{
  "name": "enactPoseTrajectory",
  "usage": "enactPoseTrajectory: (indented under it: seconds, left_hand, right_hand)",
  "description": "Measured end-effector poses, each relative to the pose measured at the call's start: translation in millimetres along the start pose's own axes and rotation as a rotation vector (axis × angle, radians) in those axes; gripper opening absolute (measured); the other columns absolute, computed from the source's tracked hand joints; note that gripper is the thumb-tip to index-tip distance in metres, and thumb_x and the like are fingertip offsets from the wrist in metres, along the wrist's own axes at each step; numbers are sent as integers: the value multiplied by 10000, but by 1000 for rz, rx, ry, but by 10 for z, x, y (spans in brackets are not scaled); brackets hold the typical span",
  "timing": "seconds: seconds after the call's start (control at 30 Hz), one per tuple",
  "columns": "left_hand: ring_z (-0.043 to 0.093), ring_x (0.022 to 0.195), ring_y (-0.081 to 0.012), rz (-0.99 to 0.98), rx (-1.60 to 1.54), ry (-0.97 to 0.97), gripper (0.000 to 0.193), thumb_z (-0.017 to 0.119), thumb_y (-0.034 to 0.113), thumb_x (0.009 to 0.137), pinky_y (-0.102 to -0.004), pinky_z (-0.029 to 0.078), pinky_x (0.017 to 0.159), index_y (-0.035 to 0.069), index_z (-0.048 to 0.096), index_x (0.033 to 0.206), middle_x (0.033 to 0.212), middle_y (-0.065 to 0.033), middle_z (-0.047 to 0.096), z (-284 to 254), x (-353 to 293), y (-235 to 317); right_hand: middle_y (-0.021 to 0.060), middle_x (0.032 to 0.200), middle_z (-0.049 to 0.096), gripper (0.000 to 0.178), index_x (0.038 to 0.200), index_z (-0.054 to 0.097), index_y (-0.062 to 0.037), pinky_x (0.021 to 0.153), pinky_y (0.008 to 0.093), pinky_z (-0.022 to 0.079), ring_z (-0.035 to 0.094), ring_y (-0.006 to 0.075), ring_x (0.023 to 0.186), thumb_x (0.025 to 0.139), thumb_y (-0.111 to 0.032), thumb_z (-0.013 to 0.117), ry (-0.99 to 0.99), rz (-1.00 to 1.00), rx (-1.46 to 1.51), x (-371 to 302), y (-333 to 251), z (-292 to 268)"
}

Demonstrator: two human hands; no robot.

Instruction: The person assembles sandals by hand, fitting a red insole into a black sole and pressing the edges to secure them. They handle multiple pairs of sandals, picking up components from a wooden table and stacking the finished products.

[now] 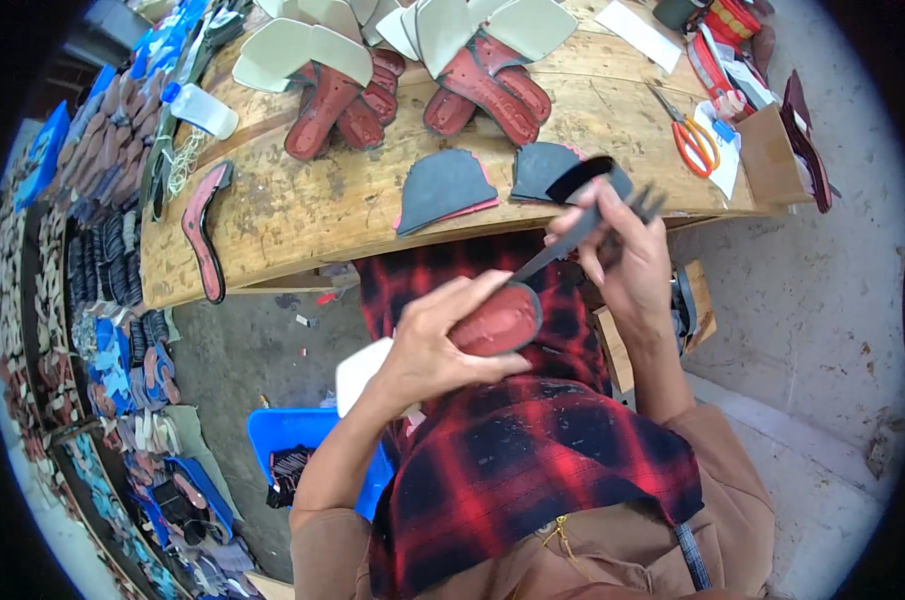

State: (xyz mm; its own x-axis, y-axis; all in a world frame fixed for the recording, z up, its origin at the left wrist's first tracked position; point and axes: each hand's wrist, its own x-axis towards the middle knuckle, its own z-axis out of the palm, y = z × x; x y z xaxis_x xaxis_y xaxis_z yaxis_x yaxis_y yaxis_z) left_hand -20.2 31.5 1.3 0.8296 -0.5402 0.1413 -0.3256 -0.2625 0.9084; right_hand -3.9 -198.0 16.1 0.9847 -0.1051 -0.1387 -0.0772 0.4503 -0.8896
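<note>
My left hand (433, 340) is wrapped round a red shoe sole (498, 322) with a dark edge, held above my lap. A white flap (361, 375) sticks out behind that hand, apparently part of the same piece. From the sole's far edge a black strip (563, 245) runs up to my right hand (628, 250), which pinches it between thumb and fingers. The strip's loose end curls over above the fingertips. Dark prongs show beside the right fingers; I cannot tell what they belong to.
Red soles (488, 95) with white flaps lie on the wooden table (303, 225). Nearby are grey cut pieces (448, 190), orange-handled scissors (695, 145), a bottle (203, 110) and a narrow red sole piece (205, 230). A blue bin (273, 430) stands left, beside shelves of shoe parts.
</note>
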Motion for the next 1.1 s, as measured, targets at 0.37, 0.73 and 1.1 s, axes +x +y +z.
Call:
enactPoseTrajectory:
  seconds: [0.37,0.73,1.1]
  left_hand:
    - [660,897,-178,125,48,457,656,836,107,621,-318,514,851,15,625,1235,1018,-99,696,21,748,-276]
    - [602,792,-117,-190,-723,240,662,734,206,811,-274,529,651,45,396,1357,1074,-70,603,-10,1058,-94]
    - [642,768,-97,-212,-1060,484,289,572,87,953,-268,558,698,38,547,1237,923,-36,650,-8,957,-271]
  right_hand:
    - [161,1018,715,154,986,673,13,526,253,487,650,165,732,941,-90,567,17,-269,-224,-366,303,342]
    - [47,871,730,191,1052,696,33,664,259,523,674,102,792,946,-101,609,-153,-401,-433,464,27,455]
    - [31,881,722,210,1073,697,8,479,210,377,470,40,523,960,-127,583,-92,-314,-352,148,254,415]
